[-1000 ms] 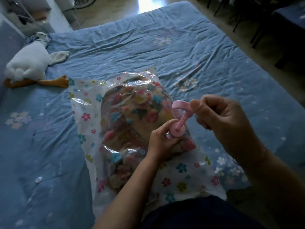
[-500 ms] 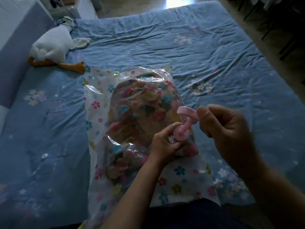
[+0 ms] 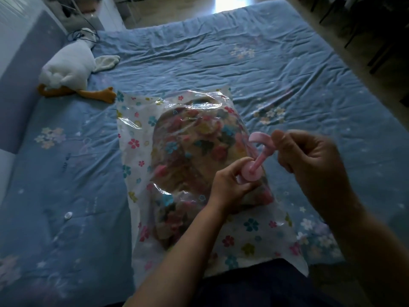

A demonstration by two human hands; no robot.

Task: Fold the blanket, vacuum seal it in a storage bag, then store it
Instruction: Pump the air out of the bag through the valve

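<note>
Nearest the camera, a dark garment (image 3: 254,282) fills the bottom edge, and the near end of the storage bag (image 3: 250,238) lies just beyond it on the blue bedsheet (image 3: 66,196). Both forearms reach forward over that near end. The left hand (image 3: 230,185) rests on top of the bag with its fingers and thumb curled round the base of a small pink hand pump (image 3: 254,165), holding it down against the plastic. Just to the right of it and a little higher, the right hand (image 3: 309,158) is closed round the pump's handle end, thumb up; the pink curved handle shows to the left of that thumb, and the rod slants down from it to the left hand. Under and beyond the left hand, the folded blanket (image 3: 194,151) sits inside the bag, its coloured flower pattern showing through the clear, crinkled plastic. The bag itself is printed with small flowers on white along its edges; no readable writing or brand shows on the bag or the pump. Left of the left hand, well apart, a small white round thing (image 3: 68,215) lies on the sheet. Further off to the far left, a white stuffed goose (image 3: 68,67) with orange feet lies by the padded headboard (image 3: 26,69). Beyond it a dark cable (image 3: 88,32) trails near the wall.
</note>
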